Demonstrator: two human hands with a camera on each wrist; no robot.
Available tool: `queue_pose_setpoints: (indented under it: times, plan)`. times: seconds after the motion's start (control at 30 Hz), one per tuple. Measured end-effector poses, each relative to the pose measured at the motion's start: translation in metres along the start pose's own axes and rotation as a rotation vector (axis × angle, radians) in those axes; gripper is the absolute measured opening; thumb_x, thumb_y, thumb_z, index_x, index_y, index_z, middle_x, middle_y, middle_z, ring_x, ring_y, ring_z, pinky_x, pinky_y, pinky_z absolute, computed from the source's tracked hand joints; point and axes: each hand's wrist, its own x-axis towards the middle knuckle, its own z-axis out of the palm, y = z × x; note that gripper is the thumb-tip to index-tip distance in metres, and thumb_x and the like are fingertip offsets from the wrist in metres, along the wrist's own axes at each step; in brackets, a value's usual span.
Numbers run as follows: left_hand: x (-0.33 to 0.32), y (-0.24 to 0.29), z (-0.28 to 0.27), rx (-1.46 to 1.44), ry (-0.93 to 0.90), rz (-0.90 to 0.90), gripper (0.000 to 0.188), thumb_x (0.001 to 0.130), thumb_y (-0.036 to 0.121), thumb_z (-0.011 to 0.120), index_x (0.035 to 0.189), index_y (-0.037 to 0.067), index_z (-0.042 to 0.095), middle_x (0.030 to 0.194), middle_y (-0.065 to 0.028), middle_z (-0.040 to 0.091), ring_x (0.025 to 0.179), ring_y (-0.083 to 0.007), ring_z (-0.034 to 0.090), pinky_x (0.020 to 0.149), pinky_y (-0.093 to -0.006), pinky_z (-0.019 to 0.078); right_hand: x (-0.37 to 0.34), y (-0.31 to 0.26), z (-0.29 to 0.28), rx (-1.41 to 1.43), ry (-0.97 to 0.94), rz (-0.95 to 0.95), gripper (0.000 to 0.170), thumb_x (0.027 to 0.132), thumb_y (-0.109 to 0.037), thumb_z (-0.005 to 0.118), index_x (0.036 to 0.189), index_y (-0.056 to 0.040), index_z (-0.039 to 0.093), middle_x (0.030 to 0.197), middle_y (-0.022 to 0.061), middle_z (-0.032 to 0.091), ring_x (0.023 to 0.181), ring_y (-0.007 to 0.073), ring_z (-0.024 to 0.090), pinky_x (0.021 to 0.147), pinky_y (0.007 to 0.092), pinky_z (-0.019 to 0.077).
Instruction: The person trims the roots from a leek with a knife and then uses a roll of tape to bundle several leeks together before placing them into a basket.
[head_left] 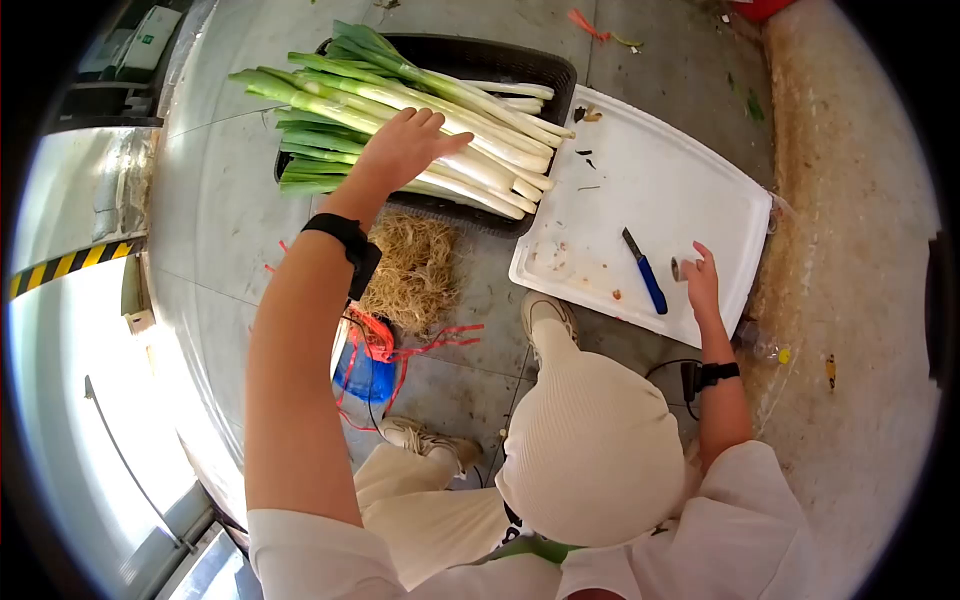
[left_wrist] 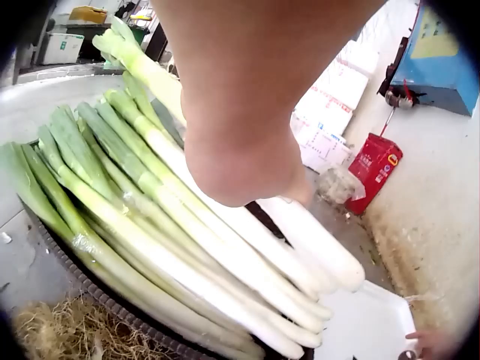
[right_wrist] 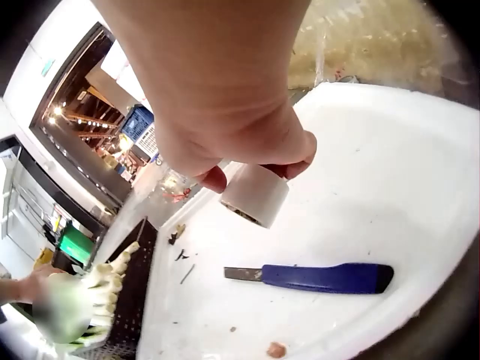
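Observation:
My left hand lies over the leeks in the dark crate, fingers curled around one leek. That leek's white end sticks out beyond the hand in the left wrist view, above the others. The leeks lie side by side, green tops left and white ends right. My right hand pinches a roll of white tape between thumb and fingers, over the white foam tray. Below it on the tray lies a knife with a blue handle and a short stained blade.
A heap of dry, stringy roots lies on the floor before the crate. Red string and a blue bundle sit closer to my feet. Dark scraps dot the tray. A stained wall runs along the right.

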Motion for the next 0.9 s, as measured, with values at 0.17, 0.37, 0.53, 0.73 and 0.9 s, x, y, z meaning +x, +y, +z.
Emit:
queue_pose_setpoints:
  times: [0.17,0.37,0.53,0.73,0.9]
  plan:
    - [0.021,0.023,0.041,-0.058,0.228,0.001,0.073,0.083,0.0,0.06,0.149,0.029,0.043,0.104,-0.0064,0.058,0.098,-0.0244,0.058,0.091,-0.0367,0.0478,0.045,0.033,0.008,-0.537,0.365,-0.355,0.063,0.09,-0.017,0.06,0.149,-0.0112,0.038,0.102,0.0176,0.067,0.097,0.0296,0.066,0.095,0.0471,0.0427]
    - [0.019,0.044,0.059,-0.213,0.265,-0.044,0.07,0.082,0.0,0.058,0.148,0.02,0.044,0.111,-0.0058,0.06,0.105,-0.0247,0.057,0.096,-0.037,0.0459,0.054,0.018,0.017,-0.83,0.257,-0.308,0.065,0.088,-0.014,0.063,0.148,-0.0123,0.039,0.097,0.0132,0.066,0.095,0.0315,0.065,0.097,0.0527,0.0402]
    - [0.011,0.045,0.058,-0.315,0.21,-0.041,0.067,0.08,-0.001,0.058,0.144,0.014,0.046,0.124,-0.0062,0.06,0.12,-0.0259,0.054,0.106,-0.0385,0.0423,0.041,-0.006,0.036,-0.8,0.267,-0.339,0.058,0.087,-0.011,0.066,0.142,-0.0101,0.046,0.097,0.0126,0.065,0.091,0.0294,0.064,0.092,0.0477,0.0441]
    - [0.002,0.058,0.044,-0.423,0.294,-0.148,0.066,0.081,0.001,0.064,0.143,0.015,0.045,0.131,-0.0097,0.057,0.125,-0.0305,0.051,0.108,-0.0416,0.0414,0.038,0.0,0.044,-0.63,0.398,-0.602,0.032,0.086,-0.01,0.07,0.116,-0.0048,0.058,0.101,0.0121,0.06,0.091,0.0296,0.062,0.084,0.0393,0.0501]
    - [-0.086,0.07,0.009,-0.59,0.177,-0.497,0.057,0.083,0.011,0.066,0.138,0.011,0.049,0.136,-0.0164,0.054,0.126,-0.035,0.05,0.105,-0.0439,0.0425,0.014,-0.003,0.052,-0.659,0.363,-0.829,0.023,0.087,-0.014,0.071,0.105,-0.004,0.062,0.101,0.0127,0.059,0.092,0.0285,0.062,0.082,0.0392,0.0512]
